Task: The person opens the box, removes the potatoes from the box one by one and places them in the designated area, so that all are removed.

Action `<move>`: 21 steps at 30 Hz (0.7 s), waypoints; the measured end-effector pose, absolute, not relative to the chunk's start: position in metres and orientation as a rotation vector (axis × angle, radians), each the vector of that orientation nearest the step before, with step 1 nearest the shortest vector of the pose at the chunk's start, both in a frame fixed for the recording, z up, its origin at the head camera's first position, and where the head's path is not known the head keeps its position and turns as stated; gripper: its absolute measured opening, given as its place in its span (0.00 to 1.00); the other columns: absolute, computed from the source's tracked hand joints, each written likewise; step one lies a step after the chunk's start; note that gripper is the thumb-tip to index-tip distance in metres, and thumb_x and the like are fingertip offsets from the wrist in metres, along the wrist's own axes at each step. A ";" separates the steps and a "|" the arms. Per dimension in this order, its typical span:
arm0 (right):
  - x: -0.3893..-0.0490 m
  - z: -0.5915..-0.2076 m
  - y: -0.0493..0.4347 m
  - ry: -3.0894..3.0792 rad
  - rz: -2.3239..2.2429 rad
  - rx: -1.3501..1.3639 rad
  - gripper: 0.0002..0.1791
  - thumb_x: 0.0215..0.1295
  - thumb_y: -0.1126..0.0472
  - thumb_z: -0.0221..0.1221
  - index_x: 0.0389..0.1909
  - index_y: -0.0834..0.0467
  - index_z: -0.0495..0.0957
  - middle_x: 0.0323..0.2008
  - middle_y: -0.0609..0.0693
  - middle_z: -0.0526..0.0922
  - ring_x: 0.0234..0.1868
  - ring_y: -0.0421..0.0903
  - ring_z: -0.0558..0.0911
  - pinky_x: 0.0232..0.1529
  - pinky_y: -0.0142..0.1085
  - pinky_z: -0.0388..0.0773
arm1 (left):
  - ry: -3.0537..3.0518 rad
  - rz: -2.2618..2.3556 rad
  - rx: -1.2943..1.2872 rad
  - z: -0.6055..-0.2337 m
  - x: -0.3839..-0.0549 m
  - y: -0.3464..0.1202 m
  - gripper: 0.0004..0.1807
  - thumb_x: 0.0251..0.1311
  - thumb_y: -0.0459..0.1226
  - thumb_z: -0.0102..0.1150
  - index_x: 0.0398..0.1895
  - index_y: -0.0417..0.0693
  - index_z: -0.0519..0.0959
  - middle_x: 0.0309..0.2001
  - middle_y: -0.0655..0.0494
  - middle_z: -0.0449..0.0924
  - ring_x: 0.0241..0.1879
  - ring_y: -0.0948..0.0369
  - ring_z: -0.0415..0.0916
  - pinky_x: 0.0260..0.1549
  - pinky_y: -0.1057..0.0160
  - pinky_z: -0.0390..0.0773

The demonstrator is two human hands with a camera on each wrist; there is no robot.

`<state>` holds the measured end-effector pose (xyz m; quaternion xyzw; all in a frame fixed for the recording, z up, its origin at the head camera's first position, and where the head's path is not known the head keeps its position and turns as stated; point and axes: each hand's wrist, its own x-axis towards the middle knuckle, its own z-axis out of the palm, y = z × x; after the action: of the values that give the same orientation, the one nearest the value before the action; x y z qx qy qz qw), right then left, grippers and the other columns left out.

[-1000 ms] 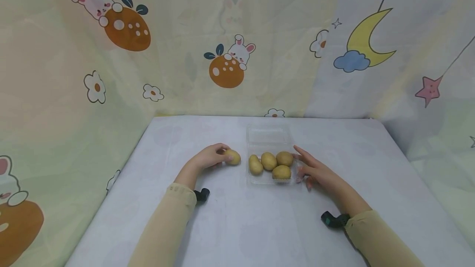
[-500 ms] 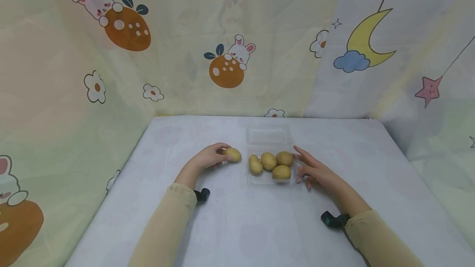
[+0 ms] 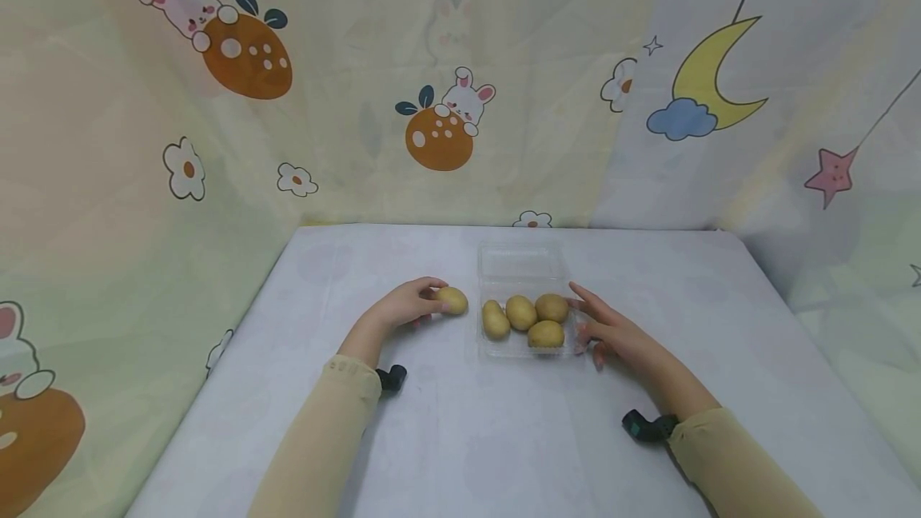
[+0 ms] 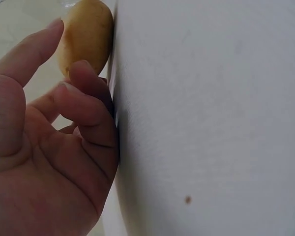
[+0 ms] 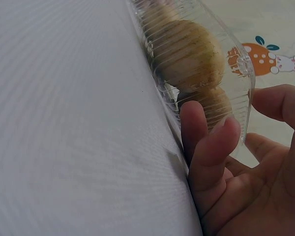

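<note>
My left hand (image 3: 406,302) pinches a smooth yellow potato (image 3: 452,300), left of a clear plastic clamshell box (image 3: 528,352). In the left wrist view, the potato (image 4: 88,34) lies at the fingertips, close to the white surface, with the other fingers curled below it. Several potatoes (image 3: 521,312) sit inside the box, whose lid (image 3: 523,262) is laid back, away from me. At the right side of the box my right hand (image 3: 622,338) holds its edge. The right wrist view has the thumb at the clear rim (image 5: 250,105) and bent fingers beside the ribbed wall.
A white cloth covers the table (image 3: 496,438). Behind and beside it hangs a printed curtain (image 3: 345,62) with rabbits, flowers and a moon. Each wrist carries a small black camera, one on the left (image 3: 392,379) and one on the right (image 3: 650,426).
The potato in my left hand has shifted slightly right and away from me over the first half second, then stays put. My right hand and the box have not moved.
</note>
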<state>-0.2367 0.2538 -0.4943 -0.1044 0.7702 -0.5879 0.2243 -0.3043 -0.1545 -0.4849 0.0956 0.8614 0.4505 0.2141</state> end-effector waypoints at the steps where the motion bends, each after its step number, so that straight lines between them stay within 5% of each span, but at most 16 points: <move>1: -0.237 -0.494 0.254 2.122 -1.627 -0.291 0.44 0.72 0.62 0.52 0.80 0.41 0.38 0.79 0.62 0.41 0.37 0.51 0.77 0.21 0.36 0.77 | 2.388 1.249 0.264 -0.485 -0.305 -0.155 0.30 0.55 0.53 0.70 0.62 0.65 0.74 0.55 0.52 0.77 0.25 0.59 0.73 0.25 0.64 0.75; 14: -0.235 -0.496 0.256 2.102 -1.637 -0.276 0.46 0.70 0.65 0.53 0.79 0.39 0.38 0.79 0.58 0.45 0.32 0.47 0.77 0.21 0.38 0.78 | 2.392 1.223 0.275 -0.475 -0.305 -0.149 0.37 0.58 0.50 0.68 0.70 0.56 0.68 0.56 0.48 0.75 0.33 0.57 0.77 0.30 0.63 0.79; 21: -0.235 -0.495 0.256 2.065 -1.667 -0.305 0.45 0.71 0.66 0.50 0.80 0.41 0.37 0.78 0.61 0.43 0.32 0.46 0.77 0.20 0.36 0.77 | 2.449 1.181 0.285 -0.465 -0.306 -0.141 0.36 0.58 0.53 0.67 0.70 0.61 0.68 0.64 0.51 0.71 0.35 0.57 0.78 0.34 0.62 0.78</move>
<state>-0.2349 0.2564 -0.4947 -0.1110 0.7517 -0.6070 0.2330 -0.3063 -0.1415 -0.4648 0.1020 0.8774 0.4229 0.2024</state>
